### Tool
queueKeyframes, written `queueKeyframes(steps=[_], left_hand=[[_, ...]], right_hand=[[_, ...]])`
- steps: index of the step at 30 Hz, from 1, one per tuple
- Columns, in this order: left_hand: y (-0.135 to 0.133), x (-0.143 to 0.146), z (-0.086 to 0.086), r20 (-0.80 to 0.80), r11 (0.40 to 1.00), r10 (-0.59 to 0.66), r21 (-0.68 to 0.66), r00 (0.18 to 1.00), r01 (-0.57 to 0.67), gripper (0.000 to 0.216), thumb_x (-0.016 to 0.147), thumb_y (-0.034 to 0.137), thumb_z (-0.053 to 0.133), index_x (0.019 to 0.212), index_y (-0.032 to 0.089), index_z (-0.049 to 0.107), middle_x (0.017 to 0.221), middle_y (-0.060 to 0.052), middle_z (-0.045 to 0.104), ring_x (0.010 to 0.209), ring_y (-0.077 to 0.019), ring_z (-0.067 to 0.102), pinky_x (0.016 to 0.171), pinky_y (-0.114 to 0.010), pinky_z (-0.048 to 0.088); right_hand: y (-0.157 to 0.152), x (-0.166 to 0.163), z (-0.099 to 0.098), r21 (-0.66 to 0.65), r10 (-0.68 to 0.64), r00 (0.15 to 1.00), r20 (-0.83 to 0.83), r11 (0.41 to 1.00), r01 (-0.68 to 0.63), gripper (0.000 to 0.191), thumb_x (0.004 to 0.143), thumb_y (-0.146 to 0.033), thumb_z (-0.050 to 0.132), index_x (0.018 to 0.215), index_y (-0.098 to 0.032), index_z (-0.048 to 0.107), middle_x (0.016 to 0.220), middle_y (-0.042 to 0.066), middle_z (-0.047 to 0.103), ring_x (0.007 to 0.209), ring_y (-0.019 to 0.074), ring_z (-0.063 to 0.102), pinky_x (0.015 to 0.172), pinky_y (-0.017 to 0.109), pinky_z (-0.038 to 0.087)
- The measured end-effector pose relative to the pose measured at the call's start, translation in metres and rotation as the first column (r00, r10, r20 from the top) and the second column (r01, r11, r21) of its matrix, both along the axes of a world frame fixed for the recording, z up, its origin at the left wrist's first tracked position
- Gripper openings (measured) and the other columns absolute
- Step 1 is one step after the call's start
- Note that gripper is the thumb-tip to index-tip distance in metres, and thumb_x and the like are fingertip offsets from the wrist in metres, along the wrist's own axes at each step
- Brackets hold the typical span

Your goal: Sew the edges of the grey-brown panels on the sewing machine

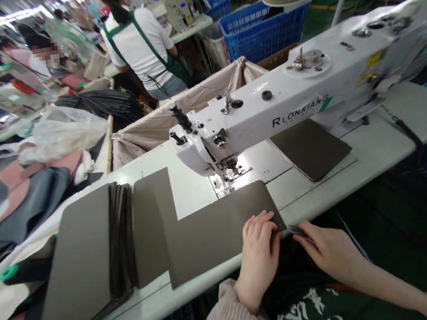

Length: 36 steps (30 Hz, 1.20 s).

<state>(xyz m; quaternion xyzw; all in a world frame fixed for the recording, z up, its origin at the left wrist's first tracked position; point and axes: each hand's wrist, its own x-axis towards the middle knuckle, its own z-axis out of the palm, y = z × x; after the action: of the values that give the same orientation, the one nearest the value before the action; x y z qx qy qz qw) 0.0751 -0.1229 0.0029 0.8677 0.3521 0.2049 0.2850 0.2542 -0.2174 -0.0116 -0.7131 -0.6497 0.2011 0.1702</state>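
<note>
A flat dark brown panel (214, 236) with rounded corners lies on the sewing table in front of the needle area. My left hand (260, 256) lies over its right end, with thumb and forefinger closed on the near corner. In my right hand (330, 249), just past that corner, are small thread snips (296, 230) with a grey tip; most of them is hidden by the fingers. The white sewing machine (262, 108) stands right behind the panel, its presser foot (230, 172) lit and apart from my hands.
To the left stands a thick stack of brown panels (77, 254), beside another flat panel (149, 231). More panels (310, 149) lie under the machine arm. The table's front edge (212, 275) runs close to my hands. Behind are a cloth-lined bin (144, 137), a blue basket (263, 31) and co-workers.
</note>
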Motion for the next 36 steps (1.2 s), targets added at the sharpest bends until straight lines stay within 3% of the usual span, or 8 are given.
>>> queueKeyframes(steps=[17,24,31,36], left_hand=[[0.0,0.0,0.003,0.013,1.0,0.007,-0.018,1.0,-0.007,0.02,0.089,0.007,0.057,0.099,0.023,0.052,0.131,-0.003,0.058,0.129,-0.0231,0.047,0.113,-0.048,0.031],[-0.001,0.0,0.003,0.013,1.0,0.007,-0.009,1.0,-0.007,0.019,0.09,0.008,0.057,0.1,0.023,0.053,0.13,-0.003,0.057,0.129,-0.0229,0.046,0.113,-0.047,0.031],[-0.003,0.007,0.007,-0.044,0.999,0.045,0.024,0.998,-0.044,0.01,0.092,0.014,0.059,0.097,0.023,0.058,0.1,-0.003,0.058,0.103,-0.0222,0.051,0.103,-0.046,0.038],[-0.003,0.013,0.009,-0.061,0.998,0.047,0.052,0.997,-0.044,0.009,0.091,0.013,0.059,0.092,0.022,0.057,0.097,-0.003,0.056,0.099,-0.022,0.05,0.1,-0.046,0.038]], right_hand=[[0.002,-0.005,-0.006,0.005,0.009,1.0,-0.009,1.0,-0.009,0.02,0.101,-0.036,0.037,0.092,-0.023,0.05,0.076,0.001,0.063,0.06,0.0185,0.061,0.053,0.029,0.032],[0.001,-0.011,-0.01,-0.074,-0.167,0.924,-0.344,0.986,0.151,0.02,0.102,-0.04,0.035,0.094,-0.025,0.045,0.069,-0.003,0.06,0.061,0.0166,0.061,0.055,0.027,0.037],[-0.003,-0.007,-0.002,-0.009,-0.047,0.993,-0.108,0.999,0.046,0.021,0.102,-0.036,0.036,0.089,-0.025,0.048,0.069,-0.002,0.062,0.056,0.0155,0.06,0.051,0.028,0.031],[-0.001,-0.007,-0.004,0.022,-0.003,0.999,-0.032,1.0,0.004,0.02,0.102,-0.034,0.036,0.088,-0.024,0.048,0.072,-0.001,0.064,0.057,0.0156,0.061,0.05,0.028,0.031]])
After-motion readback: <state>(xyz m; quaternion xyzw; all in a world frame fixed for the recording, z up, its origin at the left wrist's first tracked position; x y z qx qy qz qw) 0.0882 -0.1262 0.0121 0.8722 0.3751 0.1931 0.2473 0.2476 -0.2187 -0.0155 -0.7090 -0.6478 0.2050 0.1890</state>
